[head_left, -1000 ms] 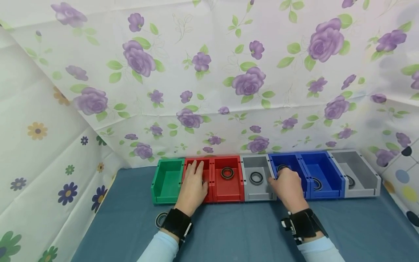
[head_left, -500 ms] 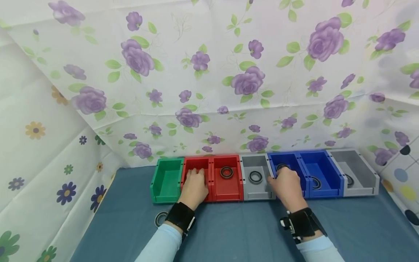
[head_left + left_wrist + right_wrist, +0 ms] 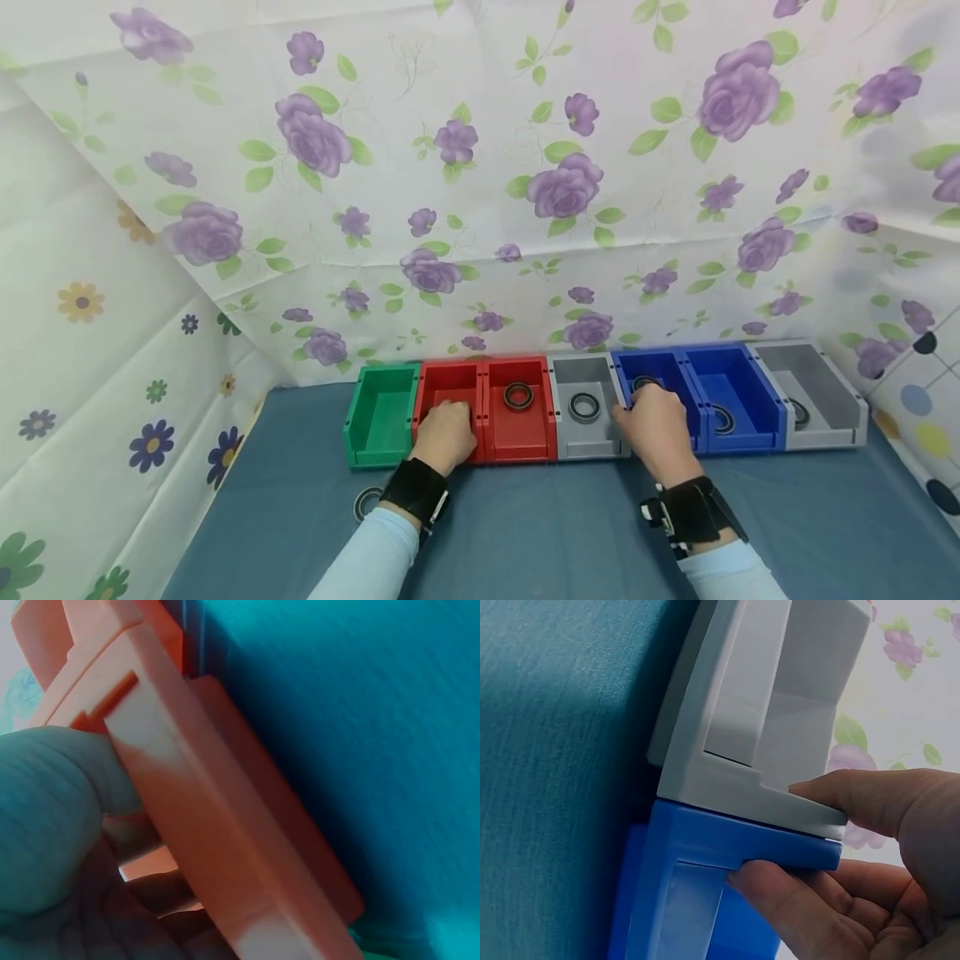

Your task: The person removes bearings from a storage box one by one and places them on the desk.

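Observation:
My left hand reaches into the left red bin, knuckles up with fingers curled down inside. In the left wrist view, its thumb lies at the bin's edge and the other fingers pass behind the front wall; I cannot tell what they hold. My right hand pinches the adjoining side walls of the middle grey bin and the left blue bin, thumb on the grey side and a finger on the blue. Ring bearings lie in the right red bin, the middle grey bin and the left blue bin.
A green bin ends the row at left. The right blue bin and far-right grey bin each contain a bearing. Another bearing lies on the blue-grey tablecloth beside my left wrist. Flowered sheeting stands behind the bins.
My left hand has drawn back toward the front of the left red bin, its fingers going from stretched out to curled down. The right hand keeps its place on the bin walls.

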Available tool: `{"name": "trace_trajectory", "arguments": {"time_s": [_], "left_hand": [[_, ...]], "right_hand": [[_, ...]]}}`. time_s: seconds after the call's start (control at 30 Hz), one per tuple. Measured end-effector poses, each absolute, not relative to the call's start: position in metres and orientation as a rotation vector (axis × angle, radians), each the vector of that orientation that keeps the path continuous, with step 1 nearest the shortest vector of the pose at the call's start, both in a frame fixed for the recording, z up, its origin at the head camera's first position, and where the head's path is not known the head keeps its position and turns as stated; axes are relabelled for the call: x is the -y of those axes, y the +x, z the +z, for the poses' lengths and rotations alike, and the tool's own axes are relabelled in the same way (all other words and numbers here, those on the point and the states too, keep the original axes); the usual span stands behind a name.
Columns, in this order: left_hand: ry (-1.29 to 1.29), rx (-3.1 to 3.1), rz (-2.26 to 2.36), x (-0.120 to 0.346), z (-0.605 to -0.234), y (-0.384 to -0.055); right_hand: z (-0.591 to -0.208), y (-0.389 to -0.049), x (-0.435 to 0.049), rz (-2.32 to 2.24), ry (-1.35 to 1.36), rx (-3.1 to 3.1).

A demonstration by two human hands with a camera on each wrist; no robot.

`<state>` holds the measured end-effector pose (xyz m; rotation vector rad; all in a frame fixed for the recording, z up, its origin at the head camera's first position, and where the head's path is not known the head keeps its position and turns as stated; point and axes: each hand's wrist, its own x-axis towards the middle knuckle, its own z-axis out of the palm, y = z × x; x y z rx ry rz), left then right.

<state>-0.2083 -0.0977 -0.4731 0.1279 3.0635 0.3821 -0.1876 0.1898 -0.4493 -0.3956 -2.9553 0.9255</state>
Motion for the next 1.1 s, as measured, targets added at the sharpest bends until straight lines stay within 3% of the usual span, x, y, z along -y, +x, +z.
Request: {"name": "trace_trajectory", "arguments": {"time_s": [0.4, 0.77, 1.1], "left_hand": [[0.151, -3.078, 0.322, 0.101, -0.468, -0.209], [0.362, -3.127, 0.164, 0.106, -0.472, -0.205], [0.386, -3.240, 0.281, 0.112, -0.471, -0.198]], "right_hand": [[-0.451, -0.188, -0.187, 0.916, -0.383, 2.943], [-0.451, -0.188, -0.188, 0.930, -0.395, 2.940], [-0.452, -0.188, -0.190, 0.937, -0.417, 2.949]]}}
